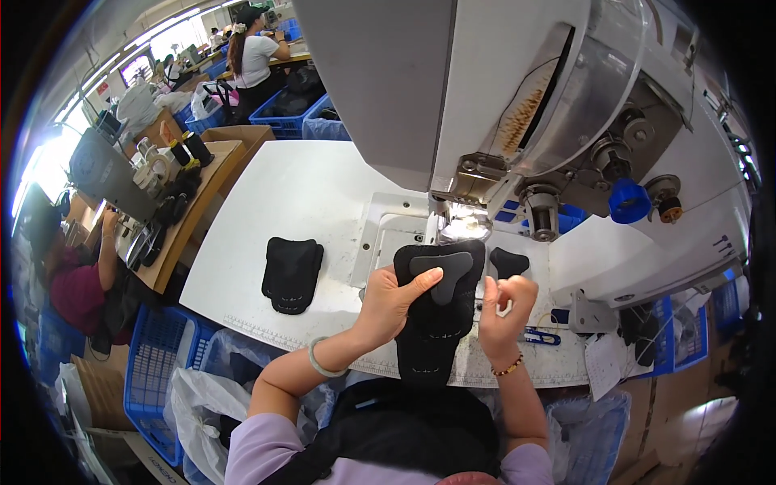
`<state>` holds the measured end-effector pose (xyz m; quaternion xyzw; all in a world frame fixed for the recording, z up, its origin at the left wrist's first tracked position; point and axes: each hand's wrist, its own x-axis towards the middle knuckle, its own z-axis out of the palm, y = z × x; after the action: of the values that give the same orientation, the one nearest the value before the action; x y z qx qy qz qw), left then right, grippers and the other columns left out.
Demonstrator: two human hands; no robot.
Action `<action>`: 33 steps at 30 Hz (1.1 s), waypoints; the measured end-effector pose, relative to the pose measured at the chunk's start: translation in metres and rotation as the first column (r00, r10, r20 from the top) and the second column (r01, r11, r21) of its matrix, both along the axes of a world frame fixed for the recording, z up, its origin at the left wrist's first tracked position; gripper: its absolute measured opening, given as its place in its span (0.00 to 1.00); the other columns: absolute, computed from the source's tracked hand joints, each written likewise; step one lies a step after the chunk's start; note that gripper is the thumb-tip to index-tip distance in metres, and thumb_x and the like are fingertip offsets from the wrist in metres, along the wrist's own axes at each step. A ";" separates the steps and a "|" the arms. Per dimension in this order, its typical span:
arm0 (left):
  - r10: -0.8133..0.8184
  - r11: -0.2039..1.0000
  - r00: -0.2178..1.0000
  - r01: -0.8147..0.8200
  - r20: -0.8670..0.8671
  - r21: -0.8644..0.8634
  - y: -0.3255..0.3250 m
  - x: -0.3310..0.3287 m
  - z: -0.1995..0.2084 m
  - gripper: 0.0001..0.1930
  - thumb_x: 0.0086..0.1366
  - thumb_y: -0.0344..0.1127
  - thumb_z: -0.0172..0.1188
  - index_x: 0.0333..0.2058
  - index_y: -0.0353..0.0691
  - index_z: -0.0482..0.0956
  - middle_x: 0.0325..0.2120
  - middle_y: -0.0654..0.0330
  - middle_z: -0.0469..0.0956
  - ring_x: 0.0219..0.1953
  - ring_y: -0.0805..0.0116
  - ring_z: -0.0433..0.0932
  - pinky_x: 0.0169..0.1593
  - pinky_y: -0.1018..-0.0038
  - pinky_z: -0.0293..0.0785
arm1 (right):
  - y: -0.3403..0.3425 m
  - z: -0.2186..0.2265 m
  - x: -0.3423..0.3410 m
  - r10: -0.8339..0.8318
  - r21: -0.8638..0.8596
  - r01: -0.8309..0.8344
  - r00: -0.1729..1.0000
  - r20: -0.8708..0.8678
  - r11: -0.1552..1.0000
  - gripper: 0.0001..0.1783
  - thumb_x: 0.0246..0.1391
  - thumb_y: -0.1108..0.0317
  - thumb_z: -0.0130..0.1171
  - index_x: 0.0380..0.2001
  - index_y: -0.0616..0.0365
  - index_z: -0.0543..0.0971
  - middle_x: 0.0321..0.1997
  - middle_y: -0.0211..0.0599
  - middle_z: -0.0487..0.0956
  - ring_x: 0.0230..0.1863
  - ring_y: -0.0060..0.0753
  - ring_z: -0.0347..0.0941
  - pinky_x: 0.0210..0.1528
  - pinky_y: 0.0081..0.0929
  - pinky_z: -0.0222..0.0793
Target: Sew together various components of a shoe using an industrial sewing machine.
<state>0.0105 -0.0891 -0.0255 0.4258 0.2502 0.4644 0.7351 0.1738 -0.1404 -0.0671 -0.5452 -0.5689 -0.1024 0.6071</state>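
Note:
My left hand (386, 305) grips a black padded fabric piece (412, 311), its thumb pressed on a smooth dark grey patch (454, 279) lying on top. The piece is held just in front of the sewing machine's lit needle area (466, 222). Beneath it, another black piece (424, 362) reaches the table's front edge. Close to the right side of the held piece, my right hand (507, 311) is raised with its fingers curled; whatever they may hold is hidden. Behind that hand lies a small black shaped piece (509, 263). Blue-handled thread snips (543, 336) rest nearby.
A stack of similar black pieces (291, 275) sits on the white table (234, 218) at left. The large machine head (372, 81) looms over the middle. Blue baskets (158, 364) stand at the lower left. Co-workers (257, 56) sit farther off.

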 end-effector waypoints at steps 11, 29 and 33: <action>0.118 0.984 0.992 -0.111 0.044 -0.140 0.002 -0.018 0.016 0.10 0.61 0.33 0.59 0.37 0.32 0.77 0.32 0.59 0.79 0.33 0.74 0.78 0.37 0.79 0.75 | 0.019 0.052 0.000 0.239 -0.038 -0.286 0.712 0.661 0.958 0.21 0.32 0.66 0.62 0.37 0.40 0.82 0.32 0.19 0.68 0.32 0.23 0.63 0.36 0.24 0.58; 0.032 0.992 0.999 -0.032 -0.001 0.119 0.069 0.010 0.019 0.06 0.61 0.27 0.52 0.33 0.30 0.75 0.30 0.60 0.76 0.32 0.74 0.76 0.37 0.78 0.72 | 0.047 0.046 0.009 0.134 0.008 -0.160 0.851 0.509 0.987 0.25 0.31 0.60 0.67 0.40 0.45 0.81 0.34 0.26 0.68 0.33 0.28 0.65 0.34 0.25 0.63; 0.006 0.995 1.000 -0.006 -0.003 0.095 0.073 0.009 0.016 0.05 0.61 0.27 0.53 0.33 0.31 0.75 0.30 0.60 0.76 0.32 0.74 0.76 0.37 0.78 0.72 | 0.046 0.049 0.009 0.120 -0.001 -0.140 0.849 0.514 0.990 0.24 0.32 0.59 0.68 0.40 0.45 0.82 0.35 0.26 0.68 0.33 0.26 0.64 0.33 0.23 0.63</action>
<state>0.0200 -0.0159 -0.0098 0.4602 0.2305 0.4773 0.7122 0.1827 -0.0942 -0.0181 -0.4472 -0.7436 -0.2130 0.4492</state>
